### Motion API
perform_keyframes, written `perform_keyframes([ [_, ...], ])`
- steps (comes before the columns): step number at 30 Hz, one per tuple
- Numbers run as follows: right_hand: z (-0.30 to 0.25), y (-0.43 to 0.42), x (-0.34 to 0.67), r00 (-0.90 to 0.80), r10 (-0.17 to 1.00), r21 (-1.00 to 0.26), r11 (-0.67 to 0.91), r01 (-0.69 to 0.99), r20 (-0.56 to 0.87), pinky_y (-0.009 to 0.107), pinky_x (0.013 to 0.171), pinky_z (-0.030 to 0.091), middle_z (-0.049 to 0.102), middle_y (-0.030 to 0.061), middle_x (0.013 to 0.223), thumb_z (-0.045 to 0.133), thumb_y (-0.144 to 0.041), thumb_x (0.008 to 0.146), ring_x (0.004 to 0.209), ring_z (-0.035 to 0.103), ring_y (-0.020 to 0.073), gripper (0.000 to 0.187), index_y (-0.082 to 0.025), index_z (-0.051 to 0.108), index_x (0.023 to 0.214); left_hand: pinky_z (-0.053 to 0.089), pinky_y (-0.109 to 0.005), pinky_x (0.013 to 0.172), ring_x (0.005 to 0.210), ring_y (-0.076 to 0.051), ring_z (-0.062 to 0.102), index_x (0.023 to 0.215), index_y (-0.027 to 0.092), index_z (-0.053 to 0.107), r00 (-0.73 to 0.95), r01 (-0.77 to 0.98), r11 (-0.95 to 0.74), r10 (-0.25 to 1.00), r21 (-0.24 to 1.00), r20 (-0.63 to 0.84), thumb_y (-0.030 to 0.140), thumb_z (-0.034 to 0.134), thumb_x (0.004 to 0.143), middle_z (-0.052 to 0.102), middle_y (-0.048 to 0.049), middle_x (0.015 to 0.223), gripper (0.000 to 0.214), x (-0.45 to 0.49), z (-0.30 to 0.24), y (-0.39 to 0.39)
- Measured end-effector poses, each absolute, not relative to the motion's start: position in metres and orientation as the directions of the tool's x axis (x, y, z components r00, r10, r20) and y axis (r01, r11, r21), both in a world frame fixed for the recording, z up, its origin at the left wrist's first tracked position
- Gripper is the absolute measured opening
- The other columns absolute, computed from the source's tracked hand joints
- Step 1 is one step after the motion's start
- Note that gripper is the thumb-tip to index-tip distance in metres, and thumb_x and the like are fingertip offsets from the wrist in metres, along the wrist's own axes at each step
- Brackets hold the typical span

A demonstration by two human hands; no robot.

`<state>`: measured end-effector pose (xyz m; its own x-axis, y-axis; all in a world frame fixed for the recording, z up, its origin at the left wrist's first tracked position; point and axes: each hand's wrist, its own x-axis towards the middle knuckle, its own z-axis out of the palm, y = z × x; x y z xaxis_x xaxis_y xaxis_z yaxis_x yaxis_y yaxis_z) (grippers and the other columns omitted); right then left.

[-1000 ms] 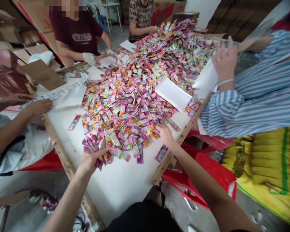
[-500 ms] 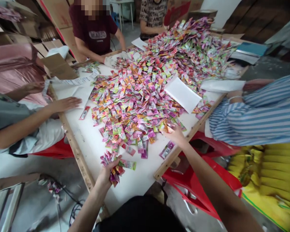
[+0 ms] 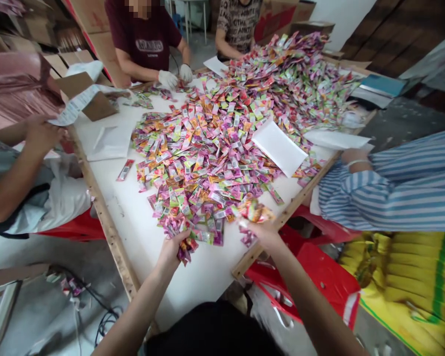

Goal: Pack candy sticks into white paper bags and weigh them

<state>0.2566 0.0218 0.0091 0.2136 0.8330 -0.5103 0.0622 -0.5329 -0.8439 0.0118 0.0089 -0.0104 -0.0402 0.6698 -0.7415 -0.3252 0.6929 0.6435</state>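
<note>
A big heap of small, colourful candy packets (image 3: 207, 143) covers much of the white table (image 3: 133, 237). My left hand (image 3: 172, 247) is closed around a bunch of these packets (image 3: 176, 228), just over the near edge of the heap. To its right, my right hand (image 3: 263, 232) grips several orange and pink packets (image 3: 252, 211), somewhat blurred by motion. Pink and purple packets (image 3: 247, 238) show beneath that hand, and I cannot tell whether they are held or lying on the table.
A white envelope (image 3: 280, 148) lies on the heap's right side. A wooden rim (image 3: 107, 222) edges the table. Co-workers sit around it: white gloves (image 3: 168, 79) at the far side, a striped sleeve (image 3: 400, 183) at right, a hand with a paper sheet (image 3: 76, 104) at left. Red stools (image 3: 319, 272) stand close by.
My right hand has lifted packets off the heap and come nearer. My left hand has moved up with its bunch. The co-worker at left has raised a paper sheet from the table.
</note>
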Motion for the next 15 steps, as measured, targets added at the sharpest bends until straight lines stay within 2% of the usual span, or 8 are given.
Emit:
perform_keyframes([
  [2,0.005,0.017,0.226,0.157,0.85,-0.831,-0.525,0.186,-0.502,0.024,0.044,0.048,0.071,0.007,0.076,0.069,-0.031,0.064,0.059,0.064,0.0182,0.028,-0.016,0.066,0.087,0.039,-0.023,0.025,0.026,-0.014,0.049,0.063,0.011,0.059,-0.074,-0.361,0.665,0.678,0.654,-0.731,0.024,0.07,0.061,0.063,-0.0052,0.045,0.017,0.018,-0.012,0.016],
  [4,-0.002,0.017,0.197,0.184,0.887,-0.79,-0.461,0.406,-0.423,0.026,0.056,0.051,0.072,0.007,0.082,0.067,-0.032,0.068,0.07,0.067,0.0205,0.027,-0.017,0.067,0.091,0.045,-0.023,0.031,0.032,-0.014,0.054,0.067,0.011,0.061,-0.116,-0.406,0.628,0.685,0.664,-0.719,0.02,0.072,0.057,0.065,-0.0036,0.048,0.018,0.02,-0.014,0.018],
  [6,-0.009,0.021,0.176,0.247,0.914,-0.649,-0.402,0.645,-0.321,0.03,0.067,0.051,0.072,0.0097,0.084,0.064,-0.031,0.07,0.08,0.068,0.0244,0.027,-0.017,0.068,0.092,0.051,-0.025,0.04,0.041,-0.016,0.06,0.071,0.012,0.062,-0.148,-0.434,0.597,0.691,0.675,-0.707,0.018,0.076,0.052,0.067,-0.0027,0.053,0.024,0.017,-0.018,0.015],
  [8,-0.015,0.029,0.164,0.274,0.923,-0.485,-0.377,0.789,-0.272,0.031,0.07,0.049,0.072,0.0137,0.083,0.062,-0.031,0.072,0.083,0.068,0.0275,0.026,-0.015,0.069,0.093,0.053,-0.025,0.045,0.048,-0.016,0.063,0.072,0.011,0.063,-0.175,-0.42,0.571,0.712,0.706,-0.68,0.018,0.078,0.048,0.068,-0.0019,0.057,0.029,0.01,-0.021,0.007],
  [10,-0.018,0.037,0.16,0.253,0.928,-0.421,-0.352,0.836,-0.273,0.031,0.07,0.049,0.072,0.0158,0.084,0.06,-0.031,0.074,0.082,0.069,0.0279,0.025,-0.015,0.07,0.091,0.051,-0.023,0.045,0.047,-0.014,0.061,0.07,0.011,0.065,-0.195,-0.352,0.56,0.74,0.75,-0.644,0.021,0.08,0.048,0.067,-0.0011,0.056,0.028,0.002,-0.022,-0.002],
  [12,-0.018,0.042,0.164,0.217,0.93,-0.431,-0.333,0.839,-0.296,0.031,0.069,0.048,0.072,0.0156,0.082,0.06,-0.03,0.073,0.081,0.069,0.0275,0.022,-0.016,0.071,0.086,0.046,-0.021,0.041,0.042,-0.012,0.057,0.066,0.012,0.065,-0.213,-0.264,0.558,0.762,0.787,-0.612,0.024,0.08,0.05,0.064,0.0004,0.051,0.025,-0.007,-0.02,-0.009],
  [15,-0.009,0.039,0.179,0.164,0.922,-0.594,-0.355,0.722,-0.351,0.027,0.064,0.049,0.073,0.0101,0.079,0.064,-0.026,0.067,0.075,0.068,0.0232,0.023,-0.017,0.071,0.087,0.045,-0.021,0.041,0.041,-0.011,0.055,0.064,0.013,0.065,-0.232,-0.199,0.537,0.786,0.82,-0.572,0.028,0.079,0.052,0.062,0.001,0.049,0.024,-0.016,-0.014,-0.016],
])
